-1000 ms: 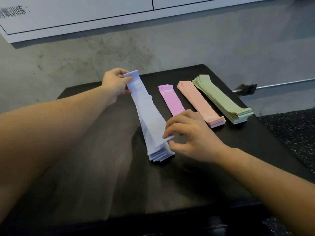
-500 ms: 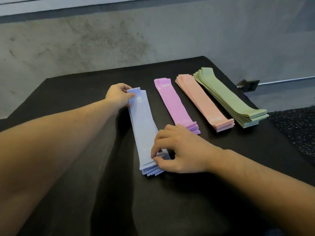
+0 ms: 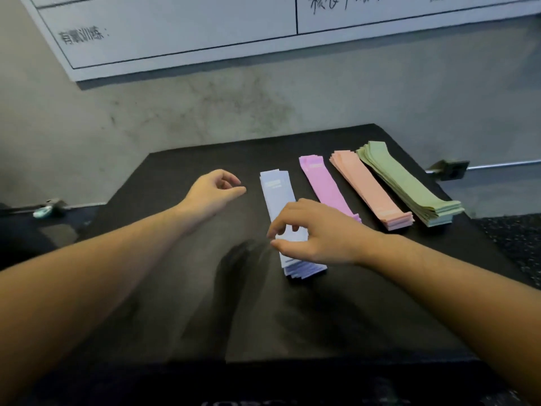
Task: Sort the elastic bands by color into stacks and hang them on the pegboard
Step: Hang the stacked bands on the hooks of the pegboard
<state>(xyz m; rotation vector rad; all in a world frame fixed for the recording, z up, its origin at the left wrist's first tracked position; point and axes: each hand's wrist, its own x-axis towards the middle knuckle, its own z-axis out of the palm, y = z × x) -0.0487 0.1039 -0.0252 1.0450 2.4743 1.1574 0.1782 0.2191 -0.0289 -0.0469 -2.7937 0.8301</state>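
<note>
Presently, four stacks of elastic bands lie side by side on the black bench (image 3: 175,288): blue stack (image 3: 278,200), pink stack (image 3: 325,186), peach stack (image 3: 363,186), green stack (image 3: 409,183), in that order from left to right; left hand (image 3: 210,191) hovers just left of the blue stack's far end, fingers loosely curled, holding nothing; right hand (image 3: 316,232) sits over the blue stack's near end, fingers bent and slightly spread, contact unclear; white board (image 3: 175,33) with writing on the wall behind.
</note>
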